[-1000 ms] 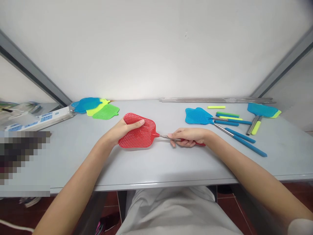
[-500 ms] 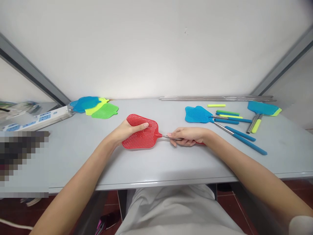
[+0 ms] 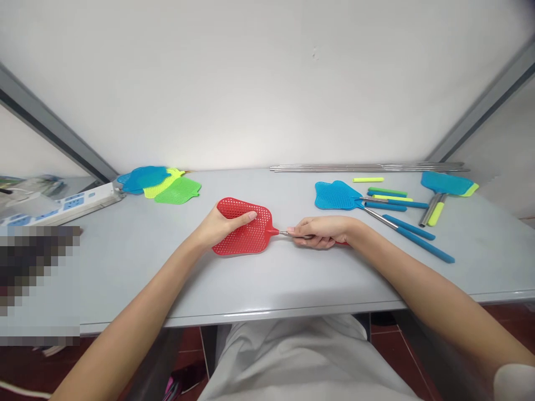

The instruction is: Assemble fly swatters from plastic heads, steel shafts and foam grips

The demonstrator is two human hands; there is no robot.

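Note:
A red fly swatter (image 3: 246,236) lies sideways just above the table, its perforated head to the left. My left hand (image 3: 215,227) grips the head's left edge, thumb on top and the other fingers hidden beneath. Around the thin metal shaft my right hand (image 3: 320,231) is closed, with fingertips close to the red neck. A bit of red handle shows under my right wrist. Behind the right hand rests a blue fly swatter (image 3: 336,196) with a metal shaft.
Loose blue, green and yellow swatter heads (image 3: 178,190) lie at the back left, near a white power strip (image 3: 90,200). Metal rods (image 3: 368,167) run along the wall. Blue handle grips (image 3: 409,227), a yellow grip (image 3: 368,180) and more swatters (image 3: 447,184) lie at right.
The red swatter's head has shifted very slightly to the right, my left hand with it. Both hands keep their hold. The whole view has moved a little.

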